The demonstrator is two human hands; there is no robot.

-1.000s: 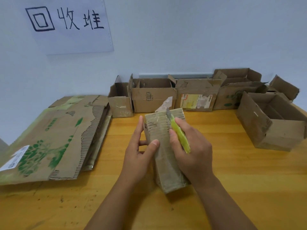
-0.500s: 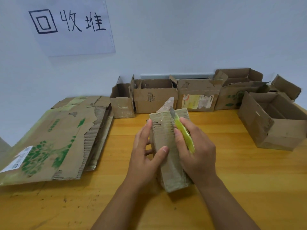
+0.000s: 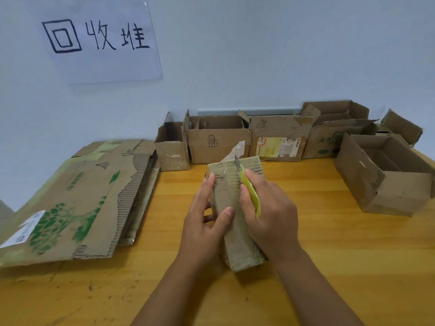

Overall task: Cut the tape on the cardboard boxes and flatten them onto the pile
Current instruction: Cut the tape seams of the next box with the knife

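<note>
A small taped cardboard box [image 3: 231,191] lies lengthwise on the wooden table [image 3: 329,255] in front of me. My left hand [image 3: 207,222] grips its left side, thumb on the top face. My right hand [image 3: 270,212] holds a yellow utility knife [image 3: 249,187], whose blade touches the top face near the box's far edge. A pile of flattened cardboard [image 3: 77,198] with green print lies at the left.
A row of open boxes [image 3: 219,140] stands along the back wall, and a larger open box [image 3: 386,175] sits at the right. A paper sign [image 3: 101,38] hangs on the wall above the pile.
The view has shifted slightly, so box and hands sit a little to the right in the frame. Both hands keep their hold and the blade stays near the far edge.
</note>
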